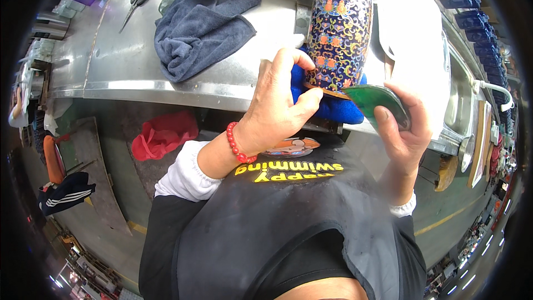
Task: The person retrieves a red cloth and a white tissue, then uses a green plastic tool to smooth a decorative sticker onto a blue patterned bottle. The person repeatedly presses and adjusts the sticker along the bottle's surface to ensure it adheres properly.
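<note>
On my feed the steel worktop [125,50] carries the navy floral vase [340,36], lying on a royal-blue cloth [340,112], base toward me. My left hand [277,100] touches its near end, finger and thumb parted; I can't tell whether they grip. My right hand [408,130] pinches a flat green scraper [373,99] (my best reading) beside the base. I judge this as base-edge work, calling for a steady vase and light pressure.

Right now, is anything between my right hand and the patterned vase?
Yes: the flat green tool held in your right hand. It reaches toward the lower right of the vase, though I can't tell whether it touches. Nothing else visible stands between them.
</note>
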Action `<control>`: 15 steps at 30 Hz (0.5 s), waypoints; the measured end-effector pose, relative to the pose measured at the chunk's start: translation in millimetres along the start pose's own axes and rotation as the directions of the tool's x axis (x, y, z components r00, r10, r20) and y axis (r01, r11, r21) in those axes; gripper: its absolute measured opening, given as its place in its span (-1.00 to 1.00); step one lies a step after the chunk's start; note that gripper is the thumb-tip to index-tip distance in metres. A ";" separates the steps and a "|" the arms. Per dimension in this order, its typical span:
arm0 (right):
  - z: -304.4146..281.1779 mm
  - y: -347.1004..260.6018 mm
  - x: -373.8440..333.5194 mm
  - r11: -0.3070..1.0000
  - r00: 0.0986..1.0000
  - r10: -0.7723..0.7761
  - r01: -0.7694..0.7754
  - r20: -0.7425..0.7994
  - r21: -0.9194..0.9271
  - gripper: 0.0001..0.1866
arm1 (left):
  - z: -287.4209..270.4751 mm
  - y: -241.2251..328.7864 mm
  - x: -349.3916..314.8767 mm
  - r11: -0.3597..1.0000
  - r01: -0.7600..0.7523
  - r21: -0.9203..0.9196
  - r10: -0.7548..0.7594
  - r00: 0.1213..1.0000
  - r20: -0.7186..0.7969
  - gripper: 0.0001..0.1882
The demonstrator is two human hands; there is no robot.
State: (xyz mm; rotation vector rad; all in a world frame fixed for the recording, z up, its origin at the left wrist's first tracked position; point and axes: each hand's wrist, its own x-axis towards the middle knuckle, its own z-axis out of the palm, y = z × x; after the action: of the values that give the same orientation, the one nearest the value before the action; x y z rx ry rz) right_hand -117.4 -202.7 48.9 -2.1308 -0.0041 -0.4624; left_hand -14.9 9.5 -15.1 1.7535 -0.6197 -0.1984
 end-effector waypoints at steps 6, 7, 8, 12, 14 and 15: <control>-0.9 2.3 -4.1 1.000 1.000 0.005 -0.006 -0.028 -0.029 -0.65 | 1.9 -0.6 0.3 0.999 0.000 -0.038 0.000 1.000 -0.004 -0.58; -1.1 2.7 -4.4 1.000 1.000 -0.003 0.002 -0.030 -0.027 -0.64 | 2.2 -0.3 0.1 1.000 -0.001 -0.021 0.001 1.000 -0.003 -0.58; -1.2 3.1 -4.8 1.000 0.999 -0.011 0.010 -0.031 -0.025 -0.64 | 2.7 0.2 -0.2 1.000 -0.004 0.003 0.004 1.000 -0.007 -0.58; -0.8 4.7 -8.0 1.000 0.998 -0.015 0.014 -0.061 -0.018 -0.64 | 2.0 0.7 -3.7 0.994 -0.075 0.078 0.078 0.997 -0.028 -0.58; -0.6 5.7 -10.0 1.000 0.997 0.009 -0.008 -0.074 0.016 -0.64 | 2.2 0.9 -6.0 0.993 -0.082 0.090 0.084 0.996 -0.015 -0.60; -0.6 6.2 -10.9 0.999 0.997 0.023 -0.020 -0.080 0.034 -0.64 | 2.1 1.0 -7.1 0.992 -0.083 0.100 0.085 0.996 -0.012 -0.61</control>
State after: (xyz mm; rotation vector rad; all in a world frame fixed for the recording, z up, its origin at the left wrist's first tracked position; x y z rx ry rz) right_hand -126.6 -204.8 40.6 -2.0766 0.0564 -0.5317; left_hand -22.1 11.1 -16.0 1.8186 -0.7006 -0.0963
